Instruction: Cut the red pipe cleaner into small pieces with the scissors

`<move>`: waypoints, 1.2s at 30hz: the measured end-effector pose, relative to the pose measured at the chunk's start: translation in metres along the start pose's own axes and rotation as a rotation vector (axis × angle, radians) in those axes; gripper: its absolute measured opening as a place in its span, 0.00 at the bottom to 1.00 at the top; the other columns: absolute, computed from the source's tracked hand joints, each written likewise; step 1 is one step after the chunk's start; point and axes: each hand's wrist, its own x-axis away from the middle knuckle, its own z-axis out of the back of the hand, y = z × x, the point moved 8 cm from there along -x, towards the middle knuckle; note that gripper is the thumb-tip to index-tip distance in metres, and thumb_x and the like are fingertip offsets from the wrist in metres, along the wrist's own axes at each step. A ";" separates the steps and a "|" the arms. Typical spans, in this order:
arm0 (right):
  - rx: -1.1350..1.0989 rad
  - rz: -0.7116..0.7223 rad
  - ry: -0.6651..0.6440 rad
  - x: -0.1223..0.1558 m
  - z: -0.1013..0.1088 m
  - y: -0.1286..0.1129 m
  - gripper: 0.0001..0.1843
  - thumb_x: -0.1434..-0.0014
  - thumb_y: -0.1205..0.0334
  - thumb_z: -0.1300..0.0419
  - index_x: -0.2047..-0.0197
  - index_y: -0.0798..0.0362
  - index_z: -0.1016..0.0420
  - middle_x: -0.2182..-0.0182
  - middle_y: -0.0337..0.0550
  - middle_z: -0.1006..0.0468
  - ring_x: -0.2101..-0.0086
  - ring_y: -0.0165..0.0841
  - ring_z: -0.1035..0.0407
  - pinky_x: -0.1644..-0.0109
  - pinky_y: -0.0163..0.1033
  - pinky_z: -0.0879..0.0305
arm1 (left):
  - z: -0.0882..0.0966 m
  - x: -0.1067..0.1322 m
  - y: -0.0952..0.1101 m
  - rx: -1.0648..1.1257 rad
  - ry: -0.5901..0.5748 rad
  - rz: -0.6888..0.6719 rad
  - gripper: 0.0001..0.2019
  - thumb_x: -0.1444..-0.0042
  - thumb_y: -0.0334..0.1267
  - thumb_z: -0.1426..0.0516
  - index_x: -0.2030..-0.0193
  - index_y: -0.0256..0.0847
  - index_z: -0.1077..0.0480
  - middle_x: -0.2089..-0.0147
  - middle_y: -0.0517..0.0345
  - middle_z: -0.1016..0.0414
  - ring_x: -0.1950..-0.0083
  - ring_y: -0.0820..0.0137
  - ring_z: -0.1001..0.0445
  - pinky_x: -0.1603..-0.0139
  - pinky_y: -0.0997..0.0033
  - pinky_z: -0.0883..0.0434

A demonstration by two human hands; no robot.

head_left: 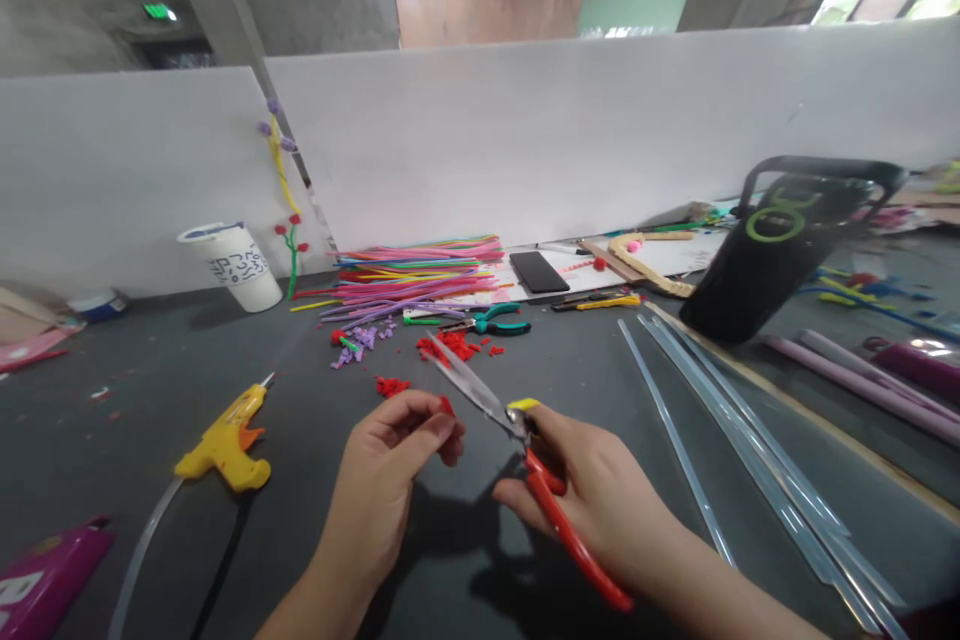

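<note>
My right hand [600, 480] grips a pair of scissors [574, 530] with red handles. The blades point away and to the left, slightly parted. Between the thumb and fingers of my left hand [394, 470] is a small red piece of pipe cleaner [448, 407], mostly hidden by the fingertips. The blade tips reach over a heap of red pipe cleaner bits [457, 348], and a smaller red cluster [391, 387] lies just beyond my left hand. Purple bits [365, 340] are scattered to the left of the heap.
A yellow glue gun [229, 445] lies at left, its cord trailing forward. Behind are a paper cup [238, 270], bundled pipe cleaners [420, 280], teal-handled pliers [491, 322] and a phone [538, 272]. Clear glue sticks [739, 430] and a black bottle [780, 260] stand or lie at right.
</note>
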 end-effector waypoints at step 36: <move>0.368 0.137 0.102 0.010 -0.009 -0.004 0.14 0.50 0.49 0.48 0.73 0.52 0.39 0.79 0.39 0.29 0.79 0.34 0.34 0.78 0.34 0.50 | 0.005 0.005 0.007 0.055 0.021 -0.091 0.02 0.54 0.30 0.42 0.74 0.38 0.28 0.76 0.63 0.30 0.75 0.77 0.35 0.72 0.79 0.38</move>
